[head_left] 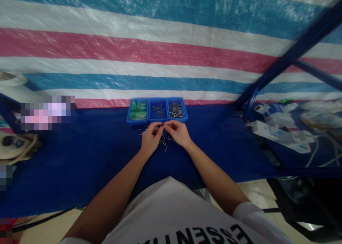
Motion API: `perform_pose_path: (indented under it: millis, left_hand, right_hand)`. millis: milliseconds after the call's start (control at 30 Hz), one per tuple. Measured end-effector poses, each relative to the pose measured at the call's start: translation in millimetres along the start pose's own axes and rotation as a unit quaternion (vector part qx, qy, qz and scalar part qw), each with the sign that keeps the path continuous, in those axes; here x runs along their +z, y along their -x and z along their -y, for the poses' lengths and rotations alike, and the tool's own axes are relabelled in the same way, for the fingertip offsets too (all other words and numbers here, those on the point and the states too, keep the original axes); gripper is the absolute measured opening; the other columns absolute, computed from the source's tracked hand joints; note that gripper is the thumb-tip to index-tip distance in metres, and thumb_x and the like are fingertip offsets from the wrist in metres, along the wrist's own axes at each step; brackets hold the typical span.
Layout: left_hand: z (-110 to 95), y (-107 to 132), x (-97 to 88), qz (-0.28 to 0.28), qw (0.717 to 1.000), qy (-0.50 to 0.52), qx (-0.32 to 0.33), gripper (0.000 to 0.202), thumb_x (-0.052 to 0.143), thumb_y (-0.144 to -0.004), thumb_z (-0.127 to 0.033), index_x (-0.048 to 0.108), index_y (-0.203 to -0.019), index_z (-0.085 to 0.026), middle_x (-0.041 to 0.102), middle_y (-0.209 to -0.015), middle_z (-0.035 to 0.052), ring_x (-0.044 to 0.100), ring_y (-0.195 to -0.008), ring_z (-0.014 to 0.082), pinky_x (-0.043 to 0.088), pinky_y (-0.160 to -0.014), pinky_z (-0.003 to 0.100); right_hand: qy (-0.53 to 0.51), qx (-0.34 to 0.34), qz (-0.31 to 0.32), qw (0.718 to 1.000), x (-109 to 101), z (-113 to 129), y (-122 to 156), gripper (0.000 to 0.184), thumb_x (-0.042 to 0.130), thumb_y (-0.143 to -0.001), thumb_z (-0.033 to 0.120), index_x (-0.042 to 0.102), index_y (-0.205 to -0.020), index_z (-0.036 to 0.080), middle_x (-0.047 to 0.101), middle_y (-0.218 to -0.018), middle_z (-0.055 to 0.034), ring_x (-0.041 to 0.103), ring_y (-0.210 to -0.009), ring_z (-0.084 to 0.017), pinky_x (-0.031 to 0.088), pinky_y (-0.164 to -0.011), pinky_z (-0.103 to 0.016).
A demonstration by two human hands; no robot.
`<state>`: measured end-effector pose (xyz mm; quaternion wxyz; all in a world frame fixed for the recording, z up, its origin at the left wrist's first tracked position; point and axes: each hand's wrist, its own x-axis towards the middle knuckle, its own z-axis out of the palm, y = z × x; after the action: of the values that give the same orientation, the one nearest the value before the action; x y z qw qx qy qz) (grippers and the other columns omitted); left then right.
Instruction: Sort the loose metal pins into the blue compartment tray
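My left hand (152, 137) and my right hand (178, 132) meet in front of the blue bins, fingertips pinched close together. Between them is a small dark sliver, too tiny to name. Under and around the fingers, thin metal pins or screws (163, 142) lie scattered on the blue table cover. Just beyond stand three joined blue bins. Green pieces in clear plastic (138, 111) fill the left bin. A few long thin dark pins (159, 110) lie in the middle bin (151, 103). Many short silvery metal pieces (175, 110) are heaped in the right one.
A striped plastic sheet (160, 47) hangs behind the blue-covered table (107, 158). Blue metal frame bars (267, 74) rise at right. Beyond them lie white boxes (280, 137), plastic bags (324, 112) and cables. At left are a beige container (18, 147) and blurred-out items.
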<state>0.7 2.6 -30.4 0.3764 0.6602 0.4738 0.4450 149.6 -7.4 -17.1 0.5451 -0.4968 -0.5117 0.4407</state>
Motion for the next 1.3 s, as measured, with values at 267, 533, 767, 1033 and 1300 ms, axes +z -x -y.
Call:
perform_pose_path:
  millis: [267, 533, 767, 1033, 1300]
  left_hand:
    - [0.4, 0.1, -0.6, -0.006, 1.000, -0.027, 0.009, 0.026, 0.058, -0.085, -0.040, 0.067, -0.100, -0.021, 0.066, -0.067, -0.0018, 0.059, -0.057, 0.0111, 0.044, -0.057, 0.023]
    - [-4.8, 0.1, -2.1, 0.011, 0.999, -0.046, 0.018, 0.026, 0.051, -0.090, -0.040, 0.066, -0.089, -0.019, 0.064, -0.063, -0.0022, 0.059, -0.057, 0.0116, 0.044, -0.059, 0.024]
    - [-6.1, 0.2, -3.4, 0.021, 0.998, -0.061, 0.018, 0.034, 0.043, -0.093, -0.043, 0.062, -0.079, -0.018, 0.061, -0.058, -0.0023, 0.054, -0.053, 0.0110, 0.042, -0.057, 0.023]
    - [-2.9, 0.4, -1.8, 0.011, 0.999, -0.033, 0.004, 0.032, 0.049, -0.090, -0.046, 0.066, -0.091, -0.019, 0.064, -0.063, -0.0013, 0.058, -0.057, 0.0120, 0.044, -0.059, 0.024]
    - [0.5, 0.2, -0.4, -0.007, 0.999, -0.029, 0.018, 0.027, 0.057, -0.086, -0.042, 0.066, -0.101, -0.021, 0.063, -0.064, -0.0032, 0.057, -0.055, 0.0108, 0.043, -0.056, 0.023]
  right_hand:
    - [0.008, -0.007, 0.003, 1.000, -0.5, 1.3, 0.7, 0.023, 0.071, -0.074, 0.039, 0.071, -0.084, 0.019, 0.072, -0.081, -0.0043, 0.065, -0.071, -0.016, 0.052, -0.068, -0.028]
    - [0.014, -0.006, 0.007, 1.000, -0.9, -0.8, 0.3, 0.024, 0.071, -0.075, 0.040, 0.071, -0.086, 0.019, 0.071, -0.081, -0.0042, 0.065, -0.070, -0.015, 0.052, -0.067, -0.027]
    - [-0.001, -0.009, 0.010, 1.000, 1.1, -1.7, 1.5, 0.025, 0.071, -0.075, 0.040, 0.070, -0.086, 0.019, 0.072, -0.080, -0.0046, 0.066, -0.072, -0.016, 0.053, -0.069, -0.029]
    - [0.003, -0.008, 0.000, 1.000, 0.6, -0.9, 1.5, 0.025, 0.071, -0.074, 0.042, 0.070, -0.085, 0.019, 0.071, -0.081, -0.0042, 0.065, -0.071, -0.015, 0.053, -0.069, -0.028]
    - [0.006, -0.005, -0.004, 1.000, -0.6, -2.1, 0.1, 0.025, 0.071, -0.074, 0.042, 0.070, -0.085, 0.019, 0.071, -0.082, -0.0040, 0.064, -0.070, -0.015, 0.053, -0.067, -0.027]
